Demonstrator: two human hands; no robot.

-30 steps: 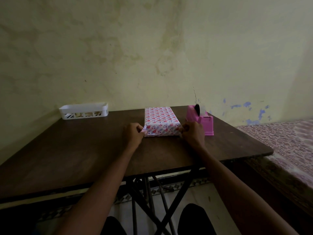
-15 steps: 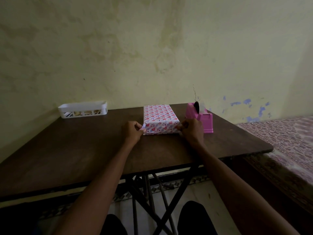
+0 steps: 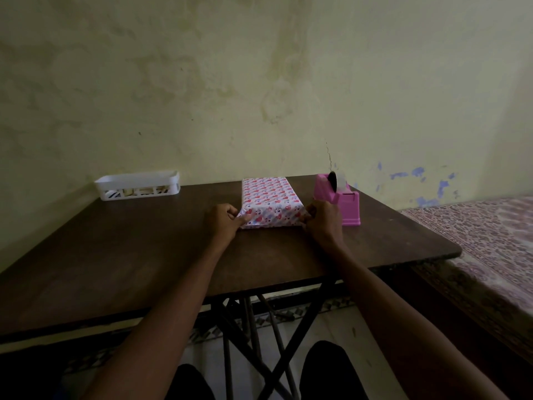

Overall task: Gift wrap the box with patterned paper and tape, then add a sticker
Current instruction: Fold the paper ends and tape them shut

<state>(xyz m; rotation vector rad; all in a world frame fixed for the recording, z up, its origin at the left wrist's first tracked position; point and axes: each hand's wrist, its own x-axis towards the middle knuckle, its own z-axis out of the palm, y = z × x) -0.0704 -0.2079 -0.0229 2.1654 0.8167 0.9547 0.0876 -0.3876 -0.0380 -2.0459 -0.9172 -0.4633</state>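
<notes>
Pinching patterned paper (image 3: pixel 253 219) at both near corners of the wrapped box (image 3: pixel 269 194).
With fingers (image 3: pixel 230 211) of the left hand (image 3: pixel 223 223) curled on the left flap, those of the right hand (image 3: pixel 323 223) clamped on the right corner; mid-bench (image 3: pixel 144 255), long axis pointing away toward the wall; just right, partly behind the right hand, a pink tape dispenser (image 3: pixel 346 203); back left, a white basket (image 3: pixel 138 186).

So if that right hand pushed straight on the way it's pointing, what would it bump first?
Probably the box wrapped in heart-patterned paper, whose near corner the right hand pinches; the pink plastic tape dispenser seems just right of that line.
</notes>
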